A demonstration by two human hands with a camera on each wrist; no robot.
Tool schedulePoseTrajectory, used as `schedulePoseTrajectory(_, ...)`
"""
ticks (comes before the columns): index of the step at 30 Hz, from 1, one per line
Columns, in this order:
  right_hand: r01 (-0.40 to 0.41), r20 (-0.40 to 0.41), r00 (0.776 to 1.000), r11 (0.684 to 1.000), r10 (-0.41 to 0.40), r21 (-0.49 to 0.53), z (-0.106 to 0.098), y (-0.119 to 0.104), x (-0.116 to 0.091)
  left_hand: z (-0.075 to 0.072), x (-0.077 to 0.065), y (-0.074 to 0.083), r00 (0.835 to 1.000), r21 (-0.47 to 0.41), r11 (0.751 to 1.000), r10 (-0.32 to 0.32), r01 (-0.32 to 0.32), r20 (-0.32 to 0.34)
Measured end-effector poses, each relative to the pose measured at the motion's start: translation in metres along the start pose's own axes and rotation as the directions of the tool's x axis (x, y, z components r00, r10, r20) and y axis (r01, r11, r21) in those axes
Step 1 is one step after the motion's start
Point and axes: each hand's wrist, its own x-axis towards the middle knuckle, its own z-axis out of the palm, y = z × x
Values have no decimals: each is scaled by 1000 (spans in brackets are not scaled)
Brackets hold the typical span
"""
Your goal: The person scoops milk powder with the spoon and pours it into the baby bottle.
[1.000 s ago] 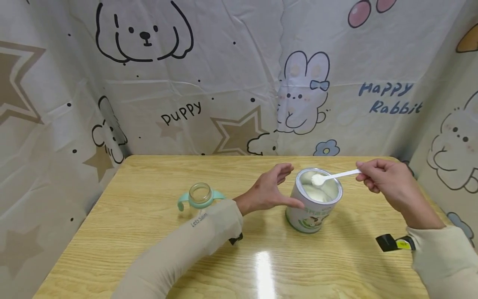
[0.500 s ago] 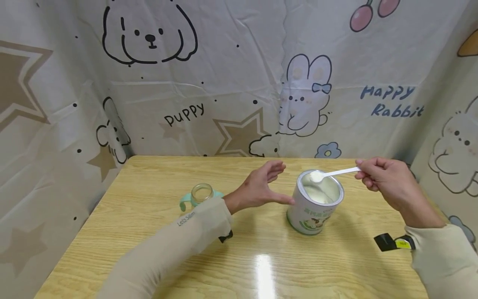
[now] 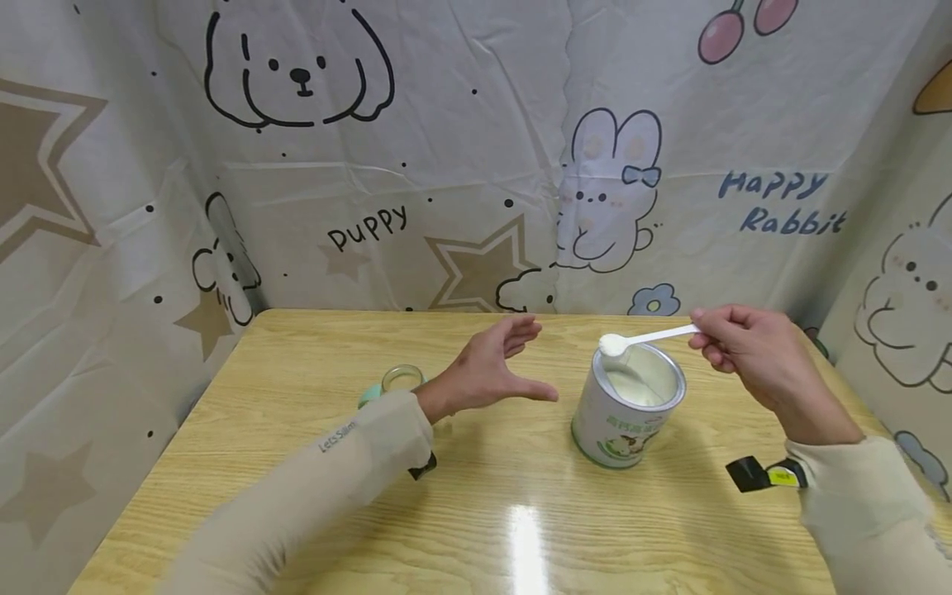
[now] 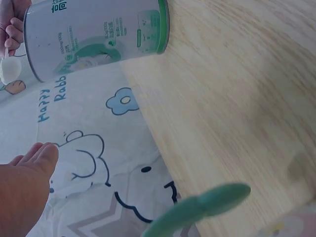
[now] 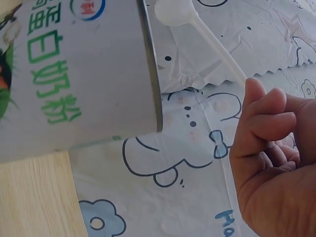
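Observation:
My right hand (image 3: 762,364) pinches the end of a white scoop's handle. The scoop (image 3: 614,345) is heaped with white powder and hangs over the far left rim of an uncovered milk powder can (image 3: 617,421), which has powder inside. In the right wrist view the scoop (image 5: 219,47) stands clear of the can's rim. My left hand (image 3: 487,368) is apart from the can, to its left, with fingers spread and nothing held. Behind the left forearm is a baby bottle (image 3: 402,378) with no lid and green handles, partly hidden by the sleeve. One green handle (image 4: 207,207) shows in the left wrist view.
The can and bottle stand on a light wooden table (image 3: 476,512). A printed cloth (image 3: 476,165) hangs along the back and both sides. Each wrist carries a black strap-on camera mount.
The left hand has drawn away from the can toward the left. The scoop with powder has moved left, from over the can's opening to its far left rim.

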Motion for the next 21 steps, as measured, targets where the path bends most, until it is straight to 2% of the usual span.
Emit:
schedulePoseTrajectory(16, 1, 15, 1000, 1000, -2, 22, 22, -15, 6, -28, -12, 5, 999, -15, 999, -34, 34, -24)
schedulePoseTrajectory(21, 10, 26, 1000, 997, -12, 79, 29, -18, 8, -36, -16, 5, 999, -31, 999, -35, 34, -32)
